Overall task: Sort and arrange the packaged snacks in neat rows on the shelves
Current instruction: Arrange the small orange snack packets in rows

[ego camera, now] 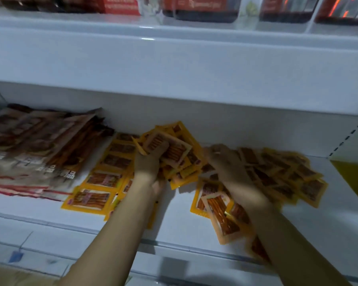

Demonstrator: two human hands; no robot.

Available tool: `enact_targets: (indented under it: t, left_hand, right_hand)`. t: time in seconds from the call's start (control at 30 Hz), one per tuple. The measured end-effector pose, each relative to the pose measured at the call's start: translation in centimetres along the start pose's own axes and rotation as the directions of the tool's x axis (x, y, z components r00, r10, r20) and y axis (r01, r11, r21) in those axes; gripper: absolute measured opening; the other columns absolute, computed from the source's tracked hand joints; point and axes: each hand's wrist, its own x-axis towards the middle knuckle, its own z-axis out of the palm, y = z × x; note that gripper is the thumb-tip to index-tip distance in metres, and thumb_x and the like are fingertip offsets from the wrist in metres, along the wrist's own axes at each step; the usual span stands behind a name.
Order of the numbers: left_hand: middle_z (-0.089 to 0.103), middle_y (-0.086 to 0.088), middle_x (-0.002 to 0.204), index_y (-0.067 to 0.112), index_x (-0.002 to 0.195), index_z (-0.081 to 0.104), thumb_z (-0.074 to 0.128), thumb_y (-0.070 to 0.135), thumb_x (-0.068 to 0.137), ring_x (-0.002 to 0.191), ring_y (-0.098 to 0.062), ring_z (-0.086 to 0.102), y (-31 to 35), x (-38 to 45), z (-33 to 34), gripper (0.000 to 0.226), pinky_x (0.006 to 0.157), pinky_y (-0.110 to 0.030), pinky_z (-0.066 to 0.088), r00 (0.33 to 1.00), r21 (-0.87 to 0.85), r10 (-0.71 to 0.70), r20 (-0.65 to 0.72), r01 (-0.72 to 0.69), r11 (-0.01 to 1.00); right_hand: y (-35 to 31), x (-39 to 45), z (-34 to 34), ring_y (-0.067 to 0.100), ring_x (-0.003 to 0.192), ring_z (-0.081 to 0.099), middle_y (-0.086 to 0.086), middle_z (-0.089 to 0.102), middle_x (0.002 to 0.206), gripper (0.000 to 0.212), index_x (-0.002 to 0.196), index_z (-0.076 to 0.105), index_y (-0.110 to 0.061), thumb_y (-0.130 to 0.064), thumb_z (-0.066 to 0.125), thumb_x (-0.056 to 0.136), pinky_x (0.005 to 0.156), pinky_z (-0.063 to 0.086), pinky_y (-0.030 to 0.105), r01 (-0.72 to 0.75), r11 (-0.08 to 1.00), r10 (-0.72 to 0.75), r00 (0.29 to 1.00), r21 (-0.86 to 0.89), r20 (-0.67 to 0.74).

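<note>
Small yellow snack packets lie on a white shelf (174,223). My left hand (151,159) grips a fanned bunch of yellow packets (174,149) lifted above the shelf's middle. A neat column of yellow packets (103,174) lies flat to its left. My right hand (225,162) reaches over a loose heap of yellow packets (281,174) on the right; motion blur hides whether its fingers hold one. More loose packets (221,215) sit under my right forearm near the front edge.
Larger brown and red snack bags (35,149) are stacked at the shelf's left. The upper shelf (174,58) overhangs close above, carrying red and dark boxes (203,9). A yellow side panel (351,178) bounds the right end.
</note>
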Motion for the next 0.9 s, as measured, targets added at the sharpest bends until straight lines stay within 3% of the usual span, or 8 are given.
enact_targets:
  t: [0.07, 0.17, 0.23, 0.3, 0.43, 0.57, 0.7, 0.9]
  left_hand:
    - [0.067, -0.029, 0.125, -0.001, 0.134, 0.059, 0.07, 0.004, 0.09, 0.108, -0.043, 0.07, 0.9, -0.4, -1.2, 0.046, 0.085, -0.058, 0.059, 1.0, -0.075, -0.009, 0.0, 0.009, 0.997]
    - [0.068, -0.026, 0.126, 0.002, 0.137, 0.059, 0.071, 0.01, 0.09, 0.112, -0.04, 0.069, 2.5, -0.9, -3.5, 0.05, 0.09, -0.058, 0.058, 0.994, -0.17, -0.08, 0.079, 0.092, 0.981]
    - [0.062, -0.028, 0.135, 0.0, 0.144, 0.052, 0.074, 0.01, 0.088, 0.123, -0.043, 0.063, 3.5, -0.8, -5.2, 0.062, 0.101, -0.065, 0.05, 0.981, -0.221, -0.121, 0.151, 0.153, 0.963]
    - [0.057, -0.029, 0.141, 0.001, 0.147, 0.048, 0.072, 0.009, 0.087, 0.129, -0.045, 0.058, 4.4, -0.5, -6.5, 0.066, 0.107, -0.069, 0.043, 0.973, -0.234, -0.129, 0.193, 0.173, 0.957]
    - [0.049, -0.034, 0.147, -0.003, 0.15, 0.041, 0.07, 0.003, 0.088, 0.135, -0.05, 0.051, 5.8, 0.1, -8.2, 0.068, 0.111, -0.071, 0.036, 0.96, -0.27, -0.065, 0.273, 0.141, 0.952]
    - [0.053, -0.032, 0.144, 0.0, 0.146, 0.048, 0.093, 0.007, 0.067, 0.129, -0.048, 0.057, 7.2, 1.1, -10.0, 0.091, 0.106, -0.073, 0.041, 0.983, -0.277, -0.06, 0.172, 0.107, 0.955]
    - [0.058, -0.031, 0.139, 0.001, 0.143, 0.052, 0.098, 0.011, 0.058, 0.123, -0.047, 0.062, 8.0, 1.5, -11.3, 0.098, 0.103, -0.073, 0.044, 0.976, -0.237, -0.142, 0.167, 0.18, 0.955]
    - [0.055, -0.031, 0.142, 0.0, 0.145, 0.047, 0.075, 0.001, 0.085, 0.131, -0.05, 0.055, 7.7, 0.8, -10.9, 0.066, 0.108, -0.075, 0.037, 0.954, -0.19, -0.098, 0.285, 0.156, 0.969]
  right_hand:
    - [-1.2, -0.1, 3.8, 0.021, 0.079, 0.073, 0.008, 0.074, 0.085, 0.039, 0.095, 0.068, -0.011, -0.046, 0.075, 0.079, 0.068, 0.055, 0.041, 0.083, 0.995, -0.081, 0.996, -0.048, 0.041]
    - [-2.6, 0.2, 7.3, 0.024, 0.078, 0.068, 0.024, 0.071, 0.088, 0.033, 0.096, 0.067, -0.002, -0.03, 0.07, 0.079, 0.073, 0.056, 0.053, 0.103, 0.988, -0.11, 0.992, 0.115, 0.059]
    - [-3.5, 0.4, 8.6, 0.024, 0.079, 0.07, 0.016, 0.073, 0.085, 0.014, 0.094, 0.073, -0.017, -0.022, 0.066, 0.083, 0.074, 0.057, 0.051, 0.095, 0.982, -0.116, 0.985, 0.161, 0.128]
    - [-4.0, 0.6, 9.5, 0.019, 0.08, 0.072, 0.0, 0.075, 0.082, 0.018, 0.089, 0.073, -0.032, -0.016, 0.065, 0.09, 0.075, 0.057, 0.045, 0.115, 0.986, -0.135, 0.976, 0.125, 0.172]
    - [-4.8, 1.2, 10.1, 0.022, 0.082, 0.07, -0.001, 0.071, 0.09, 0.012, 0.093, 0.061, -0.03, -0.02, 0.062, 0.099, 0.077, 0.058, 0.048, 0.151, 0.988, -0.139, 0.971, -0.043, 0.196]
    - [-6.3, 1.6, 9.5, 0.018, 0.07, 0.069, 0.002, 0.065, 0.09, 0.009, 0.094, 0.057, -0.026, -0.02, 0.061, 0.1, 0.057, 0.059, 0.043, 0.217, 0.938, -0.216, 0.976, -0.27, 0.033]
    - [-7.3, 2.2, 9.1, 0.031, 0.065, 0.071, 0.018, 0.07, 0.088, 0.006, 0.1, 0.062, -0.011, -0.017, 0.064, 0.1, 0.058, 0.061, 0.053, 0.135, 0.99, -0.14, 0.985, -0.05, -0.106]
    - [-6.4, 2.7, 14.0, 0.025, 0.068, 0.067, 0.006, 0.067, 0.083, 0.007, 0.097, 0.052, -0.026, -0.029, 0.058, 0.101, 0.061, 0.057, 0.049, 0.161, 0.966, -0.191, 0.972, -0.201, -0.136]
